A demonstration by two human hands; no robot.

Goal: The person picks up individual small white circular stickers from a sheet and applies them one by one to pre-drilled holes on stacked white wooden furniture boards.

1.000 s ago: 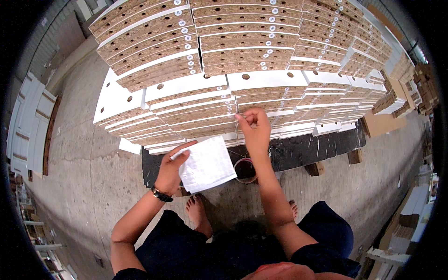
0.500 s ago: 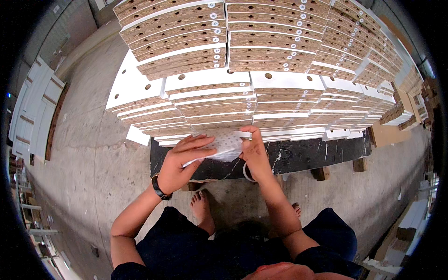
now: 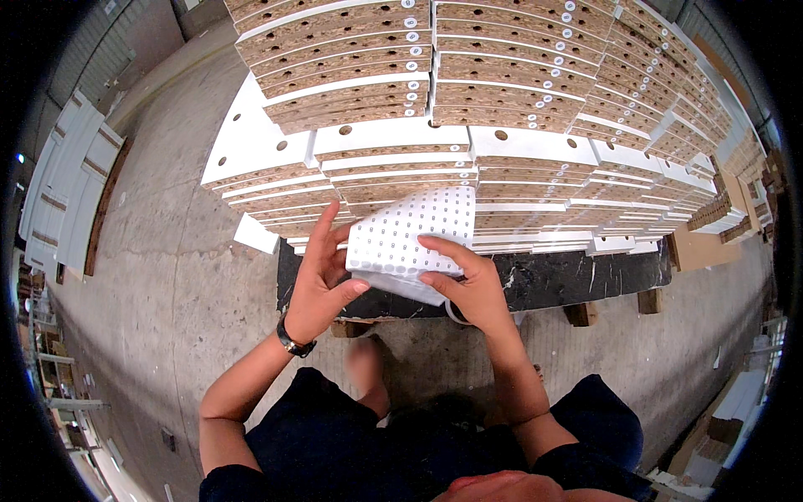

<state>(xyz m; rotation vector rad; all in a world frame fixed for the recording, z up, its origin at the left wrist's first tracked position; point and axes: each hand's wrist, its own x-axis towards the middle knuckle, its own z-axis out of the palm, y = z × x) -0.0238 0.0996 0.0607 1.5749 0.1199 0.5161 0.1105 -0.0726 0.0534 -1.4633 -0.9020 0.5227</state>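
Between my hands is a folded white sheet of stickers (image 3: 410, 222) with rows of small dark marks. A row of grey round spots runs along its fold, and a paler layer hangs below. My left hand (image 3: 318, 272) holds the sheet's left edge, thumb at the lower corner, with the index finger stretched up beside it. From the right, my right hand (image 3: 473, 284) grips the sheet, index finger across its face and thumb lower down at the fold. Just beyond are stacked white-faced particleboard panels (image 3: 393, 159) with drilled holes and round stickers on their edges.
The panels rest on a black marbled board (image 3: 552, 283) raised on wooden blocks (image 3: 581, 315). A white ring (image 3: 454, 313), partly hidden, shows by my right hand. White panels (image 3: 71, 188) stand at the far left, and brown cardboard (image 3: 703, 249) lies at the right.
The sticker sheet has turned up and spread, so its marked face shows more fully. My right hand has come down from its raised pinch onto the sheet. The view has shifted slightly.
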